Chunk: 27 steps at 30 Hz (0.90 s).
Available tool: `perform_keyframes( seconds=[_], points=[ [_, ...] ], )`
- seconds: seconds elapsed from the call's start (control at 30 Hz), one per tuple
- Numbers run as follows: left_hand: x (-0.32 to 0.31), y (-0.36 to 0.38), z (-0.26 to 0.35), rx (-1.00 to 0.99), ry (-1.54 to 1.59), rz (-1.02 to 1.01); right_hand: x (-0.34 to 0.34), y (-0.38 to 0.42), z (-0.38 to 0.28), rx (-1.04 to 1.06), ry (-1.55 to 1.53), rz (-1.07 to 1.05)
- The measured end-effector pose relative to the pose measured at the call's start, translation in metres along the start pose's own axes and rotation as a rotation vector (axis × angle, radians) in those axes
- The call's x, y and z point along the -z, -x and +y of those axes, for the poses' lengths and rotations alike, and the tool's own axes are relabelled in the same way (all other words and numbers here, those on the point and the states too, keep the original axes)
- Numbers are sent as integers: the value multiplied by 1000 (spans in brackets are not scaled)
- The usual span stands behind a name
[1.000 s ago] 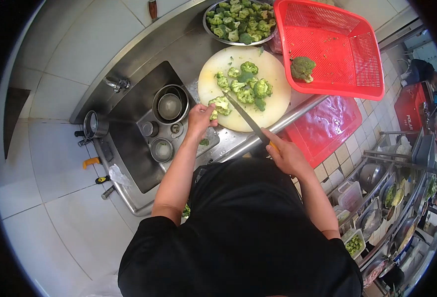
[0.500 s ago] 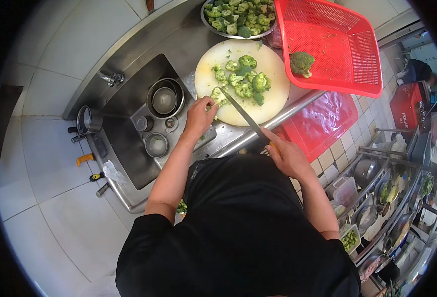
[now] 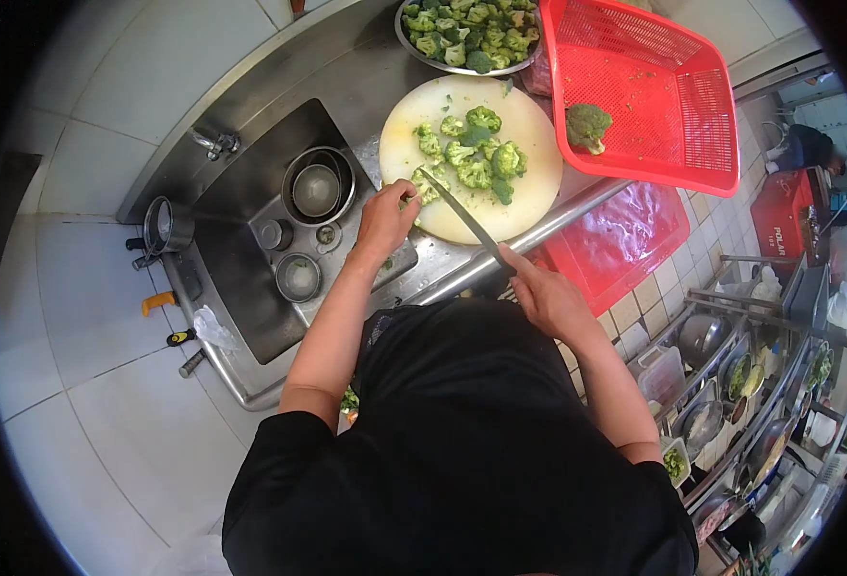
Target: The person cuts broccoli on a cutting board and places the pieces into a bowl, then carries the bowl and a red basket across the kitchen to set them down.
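My right hand (image 3: 548, 296) is wrapped round the handle of a knife (image 3: 468, 220). Its long blade slants up and left across the cutting board, and the tip lies over a broccoli floret (image 3: 427, 186). The fingers of my left hand (image 3: 385, 221) are pinched at the floret's near side, by the board's left edge. More cut broccoli (image 3: 476, 173) lies in a loose group on the round white cutting board (image 3: 529, 211). Behind the board, a metal bowl (image 3: 406, 40) is full of florets. One large broccoli head (image 3: 587, 128) sits in a red plastic basket (image 3: 649, 171).
A steel sink (image 3: 236, 252) on the left holds several metal pots and bowls (image 3: 314, 191). A tap (image 3: 216, 144) stands at its back. Below the counter's right edge lies a red lid-like sheet (image 3: 625, 245). Racks with food containers (image 3: 661, 374) stand at right; a person (image 3: 807, 152) is farther off.
My right hand and the knife have shifted slightly up and left. The left hand stays at the floret. The whole view has moved a little.
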<state>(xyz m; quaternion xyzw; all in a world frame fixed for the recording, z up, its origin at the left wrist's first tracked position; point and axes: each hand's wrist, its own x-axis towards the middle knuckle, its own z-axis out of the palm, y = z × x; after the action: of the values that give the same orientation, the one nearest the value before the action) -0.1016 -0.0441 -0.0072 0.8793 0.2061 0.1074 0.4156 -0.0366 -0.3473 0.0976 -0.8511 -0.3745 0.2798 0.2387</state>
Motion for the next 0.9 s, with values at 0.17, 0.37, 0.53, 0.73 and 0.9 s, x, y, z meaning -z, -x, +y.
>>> perform_keyframes(
  seconds=[0.17,0.37,0.53,0.73,0.9],
  points=[
    [1,0,-9,-27,-4,-8,-3,-9,2,-51,25,-67],
    [8,5,-8,-26,-29,-52,-22,-17,16,-24,95,-80],
    [17,1,-14,239,266,43,5,10,12,-23,-57,7],
    [3,-38,7,-126,-70,-200,13,26,24,-221,-200,94],
    [-6,-46,23,-90,-210,-430,14,39,22,-294,-273,133]
  ],
)
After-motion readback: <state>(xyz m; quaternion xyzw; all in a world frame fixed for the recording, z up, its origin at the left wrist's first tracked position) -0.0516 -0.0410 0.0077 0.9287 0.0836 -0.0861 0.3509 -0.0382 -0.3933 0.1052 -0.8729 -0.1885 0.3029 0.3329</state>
